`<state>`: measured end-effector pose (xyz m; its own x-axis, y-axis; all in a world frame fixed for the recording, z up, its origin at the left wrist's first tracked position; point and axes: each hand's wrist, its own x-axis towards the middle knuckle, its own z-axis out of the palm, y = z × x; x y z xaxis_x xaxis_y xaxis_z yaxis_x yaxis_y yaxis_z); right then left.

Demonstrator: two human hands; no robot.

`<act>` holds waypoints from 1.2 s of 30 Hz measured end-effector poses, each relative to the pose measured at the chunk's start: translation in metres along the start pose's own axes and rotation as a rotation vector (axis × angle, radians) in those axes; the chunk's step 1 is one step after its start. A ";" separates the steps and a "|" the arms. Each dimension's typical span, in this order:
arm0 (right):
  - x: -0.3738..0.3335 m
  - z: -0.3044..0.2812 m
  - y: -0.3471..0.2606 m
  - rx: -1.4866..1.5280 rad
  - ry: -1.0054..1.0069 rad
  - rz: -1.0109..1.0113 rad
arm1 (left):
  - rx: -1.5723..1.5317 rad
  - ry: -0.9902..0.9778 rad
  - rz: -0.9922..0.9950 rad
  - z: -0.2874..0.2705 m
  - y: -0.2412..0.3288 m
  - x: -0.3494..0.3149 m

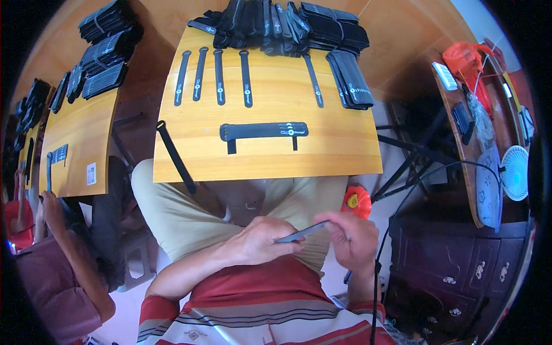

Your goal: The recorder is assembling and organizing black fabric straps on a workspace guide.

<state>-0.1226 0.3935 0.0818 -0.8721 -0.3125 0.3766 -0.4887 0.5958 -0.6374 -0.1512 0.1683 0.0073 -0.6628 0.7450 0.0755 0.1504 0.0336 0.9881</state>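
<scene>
Above my lap, a dark grey flat strap point(302, 232) spans the gap between my two hands. My left hand point(261, 240) is closed around its near end. At the other end the fingers of my right hand point(353, 238) pinch the strap, slightly blurred. In front of me on the table lies a wide black strap point(261, 130), sideways, with two short black tabs below its lower edge. A narrow black strap point(172, 152) with a loop end lies at the left, its tail hanging over the table's front edge.
Several looped straps point(219, 77) lie in a row across the wooden table point(201, 164). Bundled straps point(333, 31) pile up at the back; a folded stack point(351, 80) sits at right. Another person point(63, 276) works at the left table. A small fan point(514, 172) stands far right.
</scene>
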 end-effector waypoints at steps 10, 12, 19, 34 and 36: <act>0.003 0.036 0.075 0.168 0.323 0.270 | -0.012 0.411 -0.197 -0.038 0.000 -0.025; 0.012 0.041 0.081 0.180 0.341 0.284 | -0.001 0.460 -0.223 -0.047 0.001 -0.024; 0.043 0.053 0.095 0.430 0.335 0.445 | 0.012 0.777 -0.289 -0.072 -0.014 -0.016; 0.073 0.072 0.137 0.449 0.292 0.428 | 0.046 0.830 -0.363 -0.120 -0.027 0.016; 0.074 0.075 0.142 0.457 0.289 0.474 | 0.050 0.844 -0.403 -0.123 -0.031 0.019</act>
<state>-0.2584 0.3993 -0.0311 -0.9825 0.1489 0.1119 -0.0757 0.2296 -0.9703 -0.2586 0.0989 -0.0055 -0.9821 -0.0583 -0.1791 -0.1878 0.2275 0.9555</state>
